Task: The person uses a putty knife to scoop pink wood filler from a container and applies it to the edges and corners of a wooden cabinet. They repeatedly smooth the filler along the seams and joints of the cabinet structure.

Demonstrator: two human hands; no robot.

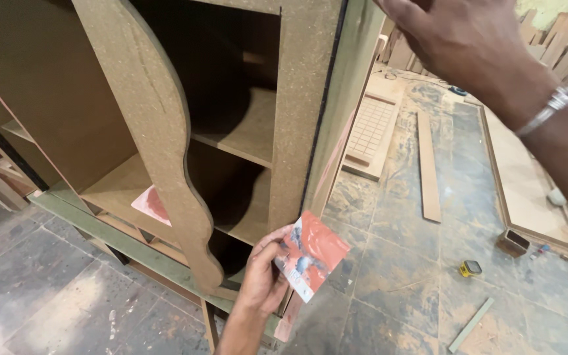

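left hand (262,276): low in view, close against the front of the cabinet; thumb and fingers pinch one edge of the sandpaper.
sandpaper (311,255): red-orange sheet, small, bent slightly, patterned back facing the camera; held up in the air just off the cabinet's front corner, above the floor.
right hand (461,36): raised at the top of view, back of the hand toward the camera, near the upper edge of the cabinet side; fingers run out of frame, so cannot tell whether it grips anything. Metal bracelet (550,108) on the wrist.
cabinet (297,98): raw fibreboard, tilted in view; a curved cut-out front panel (165,144) stands across the opening, shelves behind it.
second sheet (152,205): reddish, lying on the lower shelf, partly hidden by the curved panel.
floor (396,263): grey stone tiles, dusty and paint-flecked.
plank (428,167): long narrow strip lying flat on the floor, right of the cabinet.
slatted panel (371,131): flat on the floor, just beside the cabinet side.
tape measure (471,268): yellow, on the floor, well apart from the hands.
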